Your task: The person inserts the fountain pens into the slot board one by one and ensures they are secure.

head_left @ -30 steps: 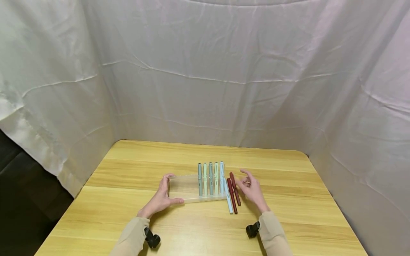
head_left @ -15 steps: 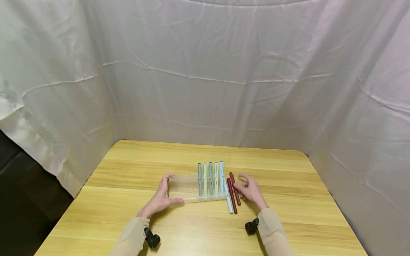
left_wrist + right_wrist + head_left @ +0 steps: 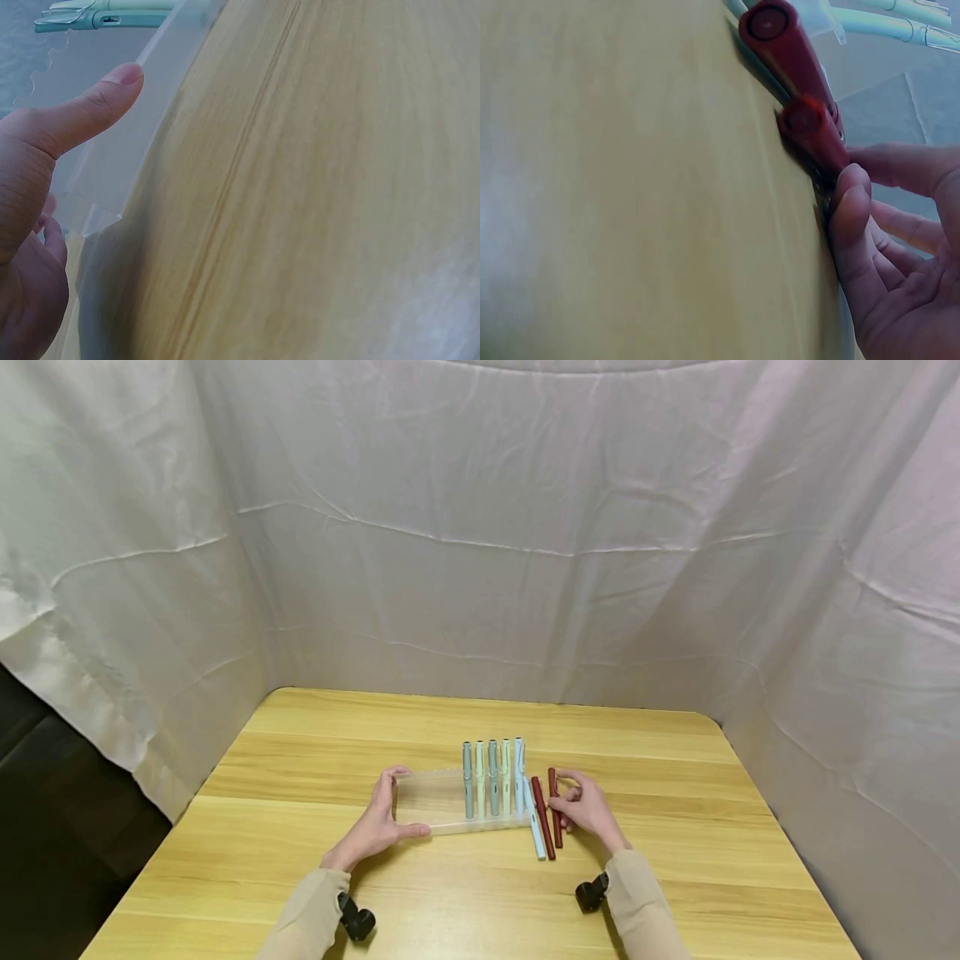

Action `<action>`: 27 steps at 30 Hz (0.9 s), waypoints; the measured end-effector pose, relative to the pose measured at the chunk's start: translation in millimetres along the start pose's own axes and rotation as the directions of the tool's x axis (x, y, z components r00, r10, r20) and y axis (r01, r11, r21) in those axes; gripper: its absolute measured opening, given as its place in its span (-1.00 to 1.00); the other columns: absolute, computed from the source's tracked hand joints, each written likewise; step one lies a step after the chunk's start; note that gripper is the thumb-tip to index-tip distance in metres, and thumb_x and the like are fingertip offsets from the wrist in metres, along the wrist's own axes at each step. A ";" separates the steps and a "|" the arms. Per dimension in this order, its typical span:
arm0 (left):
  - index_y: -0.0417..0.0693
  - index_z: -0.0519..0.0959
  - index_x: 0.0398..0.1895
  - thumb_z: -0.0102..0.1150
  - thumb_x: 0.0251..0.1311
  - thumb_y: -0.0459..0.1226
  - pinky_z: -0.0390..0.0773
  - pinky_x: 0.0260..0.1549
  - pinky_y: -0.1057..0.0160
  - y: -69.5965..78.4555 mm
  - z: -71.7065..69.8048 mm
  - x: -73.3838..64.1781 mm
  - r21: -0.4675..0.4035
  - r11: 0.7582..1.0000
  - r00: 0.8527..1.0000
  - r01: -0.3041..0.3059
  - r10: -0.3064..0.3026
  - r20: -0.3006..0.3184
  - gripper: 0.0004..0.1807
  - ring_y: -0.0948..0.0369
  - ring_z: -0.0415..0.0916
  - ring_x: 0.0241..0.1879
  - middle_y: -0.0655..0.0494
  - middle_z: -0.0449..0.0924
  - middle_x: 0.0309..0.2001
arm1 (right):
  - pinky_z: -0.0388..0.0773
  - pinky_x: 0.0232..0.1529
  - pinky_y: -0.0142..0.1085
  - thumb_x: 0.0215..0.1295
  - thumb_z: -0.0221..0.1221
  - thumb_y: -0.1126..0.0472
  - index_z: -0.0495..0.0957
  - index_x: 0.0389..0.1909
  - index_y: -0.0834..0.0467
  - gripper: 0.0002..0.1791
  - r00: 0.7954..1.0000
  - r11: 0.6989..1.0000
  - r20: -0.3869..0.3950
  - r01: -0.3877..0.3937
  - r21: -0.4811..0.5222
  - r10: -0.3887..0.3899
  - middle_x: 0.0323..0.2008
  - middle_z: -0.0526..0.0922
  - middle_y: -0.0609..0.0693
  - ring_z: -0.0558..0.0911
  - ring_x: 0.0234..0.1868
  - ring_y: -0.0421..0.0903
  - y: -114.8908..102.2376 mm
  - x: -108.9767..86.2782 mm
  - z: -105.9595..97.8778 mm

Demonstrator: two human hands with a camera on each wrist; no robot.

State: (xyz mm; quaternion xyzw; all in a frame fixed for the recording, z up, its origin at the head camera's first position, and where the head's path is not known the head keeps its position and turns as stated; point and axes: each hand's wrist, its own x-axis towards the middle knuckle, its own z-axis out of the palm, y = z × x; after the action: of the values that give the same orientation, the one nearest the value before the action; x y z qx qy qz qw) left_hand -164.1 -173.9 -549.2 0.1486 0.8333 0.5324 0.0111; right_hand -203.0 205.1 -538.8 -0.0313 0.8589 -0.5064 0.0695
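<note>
My left hand (image 3: 377, 821) grips the left end of a clear plastic pen tray (image 3: 431, 799), its thumb (image 3: 101, 105) along the front wall. Several capped pens in grey-green, pale green and light blue stand in a row in the tray's right part, among them a grey-green pen (image 3: 468, 793). My right hand (image 3: 590, 812) pinches a dark red pen (image 3: 557, 837) between thumb and fingers, right of the tray. Just left of it lies a second dark red pen (image 3: 543, 822), beside a light blue pen (image 3: 536, 827) leaning near the tray's right end.
Everything rests on a wood-grain table (image 3: 465, 902). A pale curtain (image 3: 480, 568) hangs behind and at both sides. A small black camera sits on each wrist, the left wrist camera (image 3: 357, 924) close over the tabletop.
My right hand has closed on the farther-right dark red pen and shifted it slightly right, apart from the other red pen. The left hand and tray have stayed put.
</note>
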 end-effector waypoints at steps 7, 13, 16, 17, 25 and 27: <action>-0.14 0.05 0.41 0.63 -0.16 -0.19 -0.15 0.55 -0.33 0.5 -0.3 -0.2 0.000 1.000 1.000 0.013 -0.013 0.001 0.13 -0.28 -0.15 0.56 -0.28 0.02 0.46 | 0.63 -0.66 -0.28 0.21 0.32 0.39 0.04 0.53 0.32 -0.07 0.999 1.000 0.048 0.002 0.014 -0.003 -0.52 0.61 0.01 0.53 -0.70 -0.18 3.9 0.0 -3.8; -0.12 0.03 0.42 0.62 -0.16 -0.19 -0.16 0.55 -0.32 0.0 -0.3 -0.2 0.000 1.000 1.000 0.020 -0.020 0.008 0.14 -0.27 -0.17 0.57 -0.28 0.00 0.47 | 0.60 -0.68 -0.31 0.35 0.23 0.29 0.14 0.51 0.27 -0.23 0.999 1.000 0.042 -0.030 0.003 0.030 -0.51 0.59 0.01 0.51 -0.72 -0.19 3.2 1.6 -2.8; -0.12 0.03 0.42 0.63 -0.16 -0.18 -0.15 0.55 -0.32 -0.4 -0.4 -0.3 0.000 1.000 1.000 0.024 -0.024 0.006 0.14 -0.27 -0.16 0.57 -0.28 0.01 0.47 | 0.61 -0.69 -0.30 0.45 0.14 0.26 0.17 0.50 0.28 -0.33 0.999 1.000 0.045 -0.029 0.005 0.029 -0.51 0.55 0.02 0.50 -0.73 -0.20 1.9 1.1 -2.9; -0.12 0.03 0.42 0.63 -0.16 -0.19 -0.15 0.55 -0.32 -0.4 -0.4 -0.3 0.000 1.000 1.000 0.025 -0.025 0.006 0.14 -0.27 -0.16 0.57 -0.28 0.01 0.46 | 0.62 -0.69 -0.30 0.46 0.12 0.26 0.17 0.49 0.28 -0.36 0.999 1.000 0.048 -0.026 0.008 0.025 -0.52 0.54 0.03 0.50 -0.73 -0.20 1.3 0.9 -3.1; -0.11 0.03 0.42 0.63 -0.16 -0.19 -0.15 0.55 -0.32 0.3 -0.3 -1.0 0.003 1.000 1.000 0.030 -0.030 0.004 0.14 -0.27 -0.15 0.57 -0.28 0.01 0.46 | 0.58 -0.70 -0.32 0.43 0.15 0.29 0.19 0.46 0.35 -0.35 0.998 0.999 0.058 -0.029 0.034 0.027 -0.57 0.53 0.02 0.48 -0.75 -0.20 0.7 -0.2 -2.3; -0.11 0.03 0.42 0.63 -0.16 -0.19 -0.15 0.55 -0.32 0.4 -0.3 -1.0 0.004 1.000 1.000 0.027 -0.027 0.003 0.14 -0.26 -0.15 0.57 -0.28 0.01 0.46 | 0.57 -0.70 -0.33 0.40 0.17 0.29 0.20 0.46 0.34 -0.33 0.998 0.998 0.051 -0.042 0.039 0.040 -0.57 0.53 0.01 0.48 -0.75 -0.20 0.0 -0.1 -1.9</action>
State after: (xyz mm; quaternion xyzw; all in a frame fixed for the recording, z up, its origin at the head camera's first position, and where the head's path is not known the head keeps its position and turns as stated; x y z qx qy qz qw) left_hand -163.1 -174.3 -548.9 0.1382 0.8362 0.5303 0.0193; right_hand -203.3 206.8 -537.9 -0.0252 0.8469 -0.5212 0.1020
